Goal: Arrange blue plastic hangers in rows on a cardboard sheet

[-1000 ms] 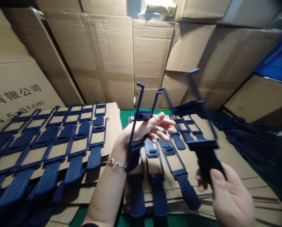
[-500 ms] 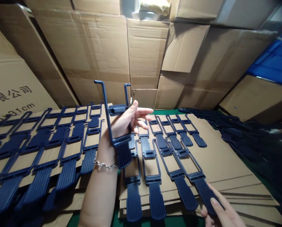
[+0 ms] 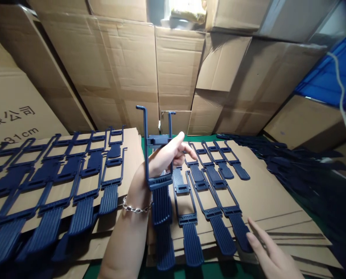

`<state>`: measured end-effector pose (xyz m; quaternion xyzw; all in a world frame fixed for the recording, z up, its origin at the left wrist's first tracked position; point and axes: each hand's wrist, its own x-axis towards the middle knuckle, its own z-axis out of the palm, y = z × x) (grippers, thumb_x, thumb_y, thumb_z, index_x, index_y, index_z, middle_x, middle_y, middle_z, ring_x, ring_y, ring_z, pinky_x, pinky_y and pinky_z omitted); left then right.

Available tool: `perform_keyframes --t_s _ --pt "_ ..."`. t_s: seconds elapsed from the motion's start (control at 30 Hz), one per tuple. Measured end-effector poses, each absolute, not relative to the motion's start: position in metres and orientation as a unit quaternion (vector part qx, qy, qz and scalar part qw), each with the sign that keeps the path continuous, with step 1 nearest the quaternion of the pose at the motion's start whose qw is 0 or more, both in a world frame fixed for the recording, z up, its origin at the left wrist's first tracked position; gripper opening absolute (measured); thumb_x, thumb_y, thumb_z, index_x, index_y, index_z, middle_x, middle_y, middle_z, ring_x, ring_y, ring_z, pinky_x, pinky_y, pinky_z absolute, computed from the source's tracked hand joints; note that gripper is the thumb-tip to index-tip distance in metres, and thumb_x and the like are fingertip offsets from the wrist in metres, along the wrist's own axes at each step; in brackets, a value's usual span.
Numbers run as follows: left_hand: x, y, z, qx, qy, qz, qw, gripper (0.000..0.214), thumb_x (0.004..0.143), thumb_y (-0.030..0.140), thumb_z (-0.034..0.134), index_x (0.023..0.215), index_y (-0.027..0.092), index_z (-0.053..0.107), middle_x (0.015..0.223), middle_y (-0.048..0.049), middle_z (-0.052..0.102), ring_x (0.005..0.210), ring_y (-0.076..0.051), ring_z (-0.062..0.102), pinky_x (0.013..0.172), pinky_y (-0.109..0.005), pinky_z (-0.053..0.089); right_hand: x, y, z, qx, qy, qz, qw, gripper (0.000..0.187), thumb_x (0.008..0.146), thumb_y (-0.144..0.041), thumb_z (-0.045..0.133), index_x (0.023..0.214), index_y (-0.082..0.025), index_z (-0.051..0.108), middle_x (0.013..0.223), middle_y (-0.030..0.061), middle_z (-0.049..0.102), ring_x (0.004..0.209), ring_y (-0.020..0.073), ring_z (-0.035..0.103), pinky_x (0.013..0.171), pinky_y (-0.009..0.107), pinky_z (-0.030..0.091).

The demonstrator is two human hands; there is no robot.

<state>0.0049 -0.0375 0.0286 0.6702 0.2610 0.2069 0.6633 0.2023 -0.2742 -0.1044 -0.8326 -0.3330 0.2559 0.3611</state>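
A navy plastic bracket [image 3: 160, 181], with two hooked rails, a crossbar and a ribbed paddle, stands tilted around my left hand [image 3: 168, 155]. The hand reaches through its frame, passing behind the left rail and in front of the right one, fingers curled. Exactly where the fingers grip is hidden. My right hand [image 3: 270, 252] is at the lower right, with fingers apart. Its fingertips are beside the paddle of the rightmost front bracket [image 3: 239, 230]; whether they touch is unclear. More such brackets [image 3: 192, 240] lie in two rows on stacked cardboard sheets [image 3: 266, 190].
On the left, another cardboard stack [image 3: 132, 145] bears rows of navy brackets [image 3: 83, 211]. A dark heap of similar parts [image 3: 295, 166] lies at right on a green surface [image 3: 202, 138]. Large cartons [image 3: 126, 66] wall off the back. A pale cable [image 3: 341, 89] hangs at right.
My left hand and its bracket have shifted right and slightly down, fingers curling more. My right hand has loosened from the rightmost bracket's paddle, its fingers now spread.
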Motion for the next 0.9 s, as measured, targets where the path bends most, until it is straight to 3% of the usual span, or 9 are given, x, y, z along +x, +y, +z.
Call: perform_keyframes --t_s 0.1,0.2,0.37,0.5,0.6,0.7,0.8,0.9 --pt "0.008 -0.041 0.03 0.668 0.284 0.206 0.656 0.064 0.084 0.065 0.023 0.083 0.015 0.063 0.044 -0.0003 0.044 0.031 -0.006 0.026 0.031 -0.018 0.015 0.21 -0.271 -0.093 -0.87 -0.352 0.128 0.32 0.058 0.076 -0.064 0.046 0.116 -0.025 0.062 0.091 0.0082 0.066 0.061 0.0227 0.06 0.049 0.029 0.046" --pt "0.013 -0.048 0.031 0.676 0.269 0.212 0.653 0.06 0.085 0.062 0.025 0.089 0.016 0.062 0.054 -0.0042 0.058 0.032 -0.006 0.035 0.031 -0.017 0.021 0.187 -0.259 -0.075 -0.795 -0.456 0.07 0.394 0.048 0.083 -0.054 0.045 0.115 -0.022 0.062 0.102 0.0077 0.063 0.081 0.0224 0.063 0.062 0.027 0.051" --pt "0.023 -0.071 0.036 0.699 0.256 0.194 0.639 0.047 0.089 0.053 0.027 0.101 0.018 0.055 0.052 -0.0009 0.058 0.035 -0.008 0.042 0.035 -0.015 0.031 0.12 -0.228 -0.053 -0.613 -0.666 -0.014 0.424 0.069 0.08 -0.04 0.057 0.14 -0.016 0.031 0.12 0.0123 0.053 0.096 0.0226 0.059 0.07 0.028 0.054" --pt "0.029 -0.085 0.036 0.742 0.279 0.215 0.57 0.048 0.09 0.052 0.025 0.114 0.017 0.048 0.051 0.0001 0.056 0.037 -0.01 0.045 0.039 -0.018 0.037 0.095 -0.217 -0.045 -0.579 -0.693 -0.08 0.422 0.061 0.084 -0.023 0.049 0.14 -0.011 0.027 0.126 0.0141 0.048 0.112 0.0231 0.051 0.087 0.03 0.05" --pt "0.026 -0.085 0.034 0.766 0.286 0.21 0.536 0.051 0.086 0.057 0.034 0.115 0.018 0.05 0.059 -0.0008 0.057 0.046 -0.013 0.053 0.043 -0.021 0.042 0.101 -0.223 -0.045 -0.625 -0.637 -0.008 0.45 0.043 0.09 -0.024 0.039 0.131 -0.012 0.042 0.112 0.0121 0.058 0.097 0.0201 0.059 0.08 0.028 0.052" --pt "0.013 -0.083 0.039 0.842 0.274 0.141 0.443 0.051 0.08 0.058 0.048 0.112 0.019 0.056 0.074 -0.0026 0.062 0.063 -0.016 0.059 0.053 -0.023 0.045 0.128 -0.234 -0.047 -0.697 -0.465 0.126 0.532 0.034 0.092 -0.036 0.037 0.114 -0.016 0.054 0.079 0.0059 0.063 0.058 0.0138 0.059 0.052 0.023 0.051" --pt "-0.007 -0.092 0.053 0.91 0.208 0.078 0.351 0.041 0.084 0.052 0.048 0.108 0.022 0.062 0.081 -0.0012 0.065 0.071 -0.016 0.059 0.061 -0.024 0.045 0.171 -0.246 -0.053 -0.696 -0.335 0.214 0.598 0.053 0.083 -0.049 0.051 0.125 -0.018 0.043 0.076 0.004 0.061 0.043 0.012 0.051 0.036 0.023 0.043" --pt "-0.027 -0.116 0.062 0.919 0.043 0.061 0.387 0.029 0.088 0.044 0.045 0.102 0.028 0.066 0.086 -0.0008 0.066 0.079 -0.015 0.061 0.072 -0.024 0.047 0.21 -0.26 -0.065 -0.73 -0.276 0.255 0.571 0.083 0.07 -0.054 0.063 0.137 -0.021 0.028 0.073 0.0023 0.06 0.037 0.0131 0.048 0.03 0.024 0.039"
